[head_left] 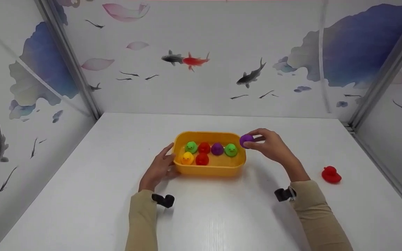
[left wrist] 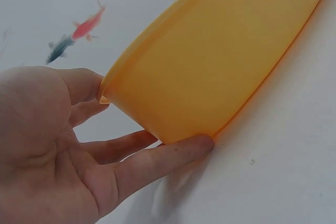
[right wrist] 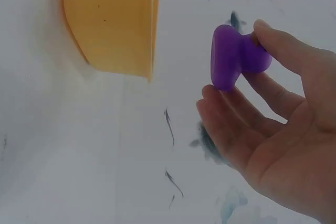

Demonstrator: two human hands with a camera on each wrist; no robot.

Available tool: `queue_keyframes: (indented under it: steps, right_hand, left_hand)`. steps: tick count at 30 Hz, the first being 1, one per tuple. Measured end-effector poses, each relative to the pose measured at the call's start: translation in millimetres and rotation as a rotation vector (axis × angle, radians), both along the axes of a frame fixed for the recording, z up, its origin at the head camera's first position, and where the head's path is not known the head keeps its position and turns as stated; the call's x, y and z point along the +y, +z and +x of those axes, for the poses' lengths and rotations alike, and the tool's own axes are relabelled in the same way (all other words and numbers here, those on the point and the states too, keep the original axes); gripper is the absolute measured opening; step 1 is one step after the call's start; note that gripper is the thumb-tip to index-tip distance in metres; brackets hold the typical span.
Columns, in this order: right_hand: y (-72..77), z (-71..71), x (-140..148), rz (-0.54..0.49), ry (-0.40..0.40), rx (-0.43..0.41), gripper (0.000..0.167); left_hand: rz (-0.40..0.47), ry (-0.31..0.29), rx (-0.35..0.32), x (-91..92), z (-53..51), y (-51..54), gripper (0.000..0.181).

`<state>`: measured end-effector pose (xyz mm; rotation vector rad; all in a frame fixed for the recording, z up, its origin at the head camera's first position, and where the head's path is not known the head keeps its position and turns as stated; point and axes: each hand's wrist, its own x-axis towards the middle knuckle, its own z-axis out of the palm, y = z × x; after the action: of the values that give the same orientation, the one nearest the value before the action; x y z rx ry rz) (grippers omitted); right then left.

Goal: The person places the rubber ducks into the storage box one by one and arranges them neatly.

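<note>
A yellow plastic bin (head_left: 209,170) stands on the white table with several small toy ducks inside. My left hand (head_left: 157,169) rests against the bin's left end, its fingers touching the outside wall and rim in the left wrist view. Just off the bin's right end, my right hand (head_left: 270,144) pinches a purple toy duck (right wrist: 227,56) between thumb and fingers. In the right wrist view the duck is held up, apart from the bin. Inside lie green ducks (head_left: 231,150), red ducks (head_left: 202,159), a purple duck (head_left: 217,149) and a yellow duck (head_left: 187,158).
A red toy duck (head_left: 331,175) lies alone on the table to the right, beyond my right forearm. White panels painted with fish (head_left: 251,74) enclose the table at the back and both sides.
</note>
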<state>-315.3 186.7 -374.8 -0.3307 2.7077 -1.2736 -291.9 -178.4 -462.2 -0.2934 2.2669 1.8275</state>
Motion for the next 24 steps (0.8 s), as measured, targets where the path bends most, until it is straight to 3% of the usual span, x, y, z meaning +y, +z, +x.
queue_keyframes:
  steps: [13, 24]
  right_hand:
    - [-10.0, -20.6, -43, -0.109, 0.031, -0.117, 0.047]
    - [-18.9, -25.7, -72, -0.014, 0.015, -0.227, 0.046]
  left_hand:
    - [0.066, -0.025, 0.058, -4.0, 1.9, -1.4, 0.055]
    - [0.036, -0.009, 0.025, -0.8, 2.4, -0.7, 0.055]
